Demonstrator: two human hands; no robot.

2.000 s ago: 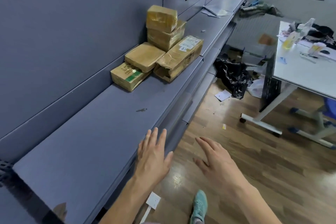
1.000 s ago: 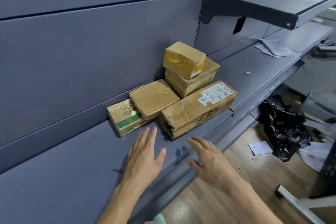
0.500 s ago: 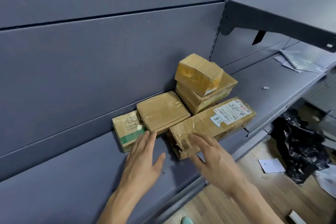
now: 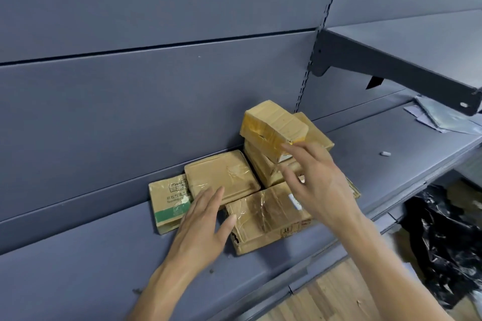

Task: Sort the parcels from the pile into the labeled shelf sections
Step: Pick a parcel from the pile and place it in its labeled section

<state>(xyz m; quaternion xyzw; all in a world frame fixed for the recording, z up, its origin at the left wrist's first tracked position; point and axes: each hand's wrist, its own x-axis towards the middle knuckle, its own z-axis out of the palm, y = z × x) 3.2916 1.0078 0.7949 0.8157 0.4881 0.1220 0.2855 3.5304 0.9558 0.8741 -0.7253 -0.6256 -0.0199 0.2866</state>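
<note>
Head camera, looking down at the pile (image 4: 250,177) of five parcels on the grey steel shelf (image 4: 78,281), set back against the rear panel. I judge this to be the pick, as nothing is lifted. My right hand (image 4: 320,185) is at the top parcel (image 4: 271,128), fingers spread wide and holding nothing. The forefinger is at its near lower corner; whether it touches I cannot tell. My left hand (image 4: 206,219) hovers flat, fingers straight and loose, over the near edges of the flat parcel (image 4: 221,174) and the green-banded carton (image 4: 167,203), gripping neither.

Next I should close thumb and fingers across the top parcel's short faces and lift straight up. It sits askew on the squat carton (image 4: 317,135) beneath, and a sideways drag might shift that one. Then I read its label. I can see no section labels from here.

All five are brown cardboard. The top parcel is a small brick wrapped in glossy yellowish tape, probably slick to hold. The flat parcel is a slab under wrinkled clear tape. The long carton (image 4: 263,219) in front is crushed and torn at its near left corner, with its white label mostly hidden by my right hand.
</note>
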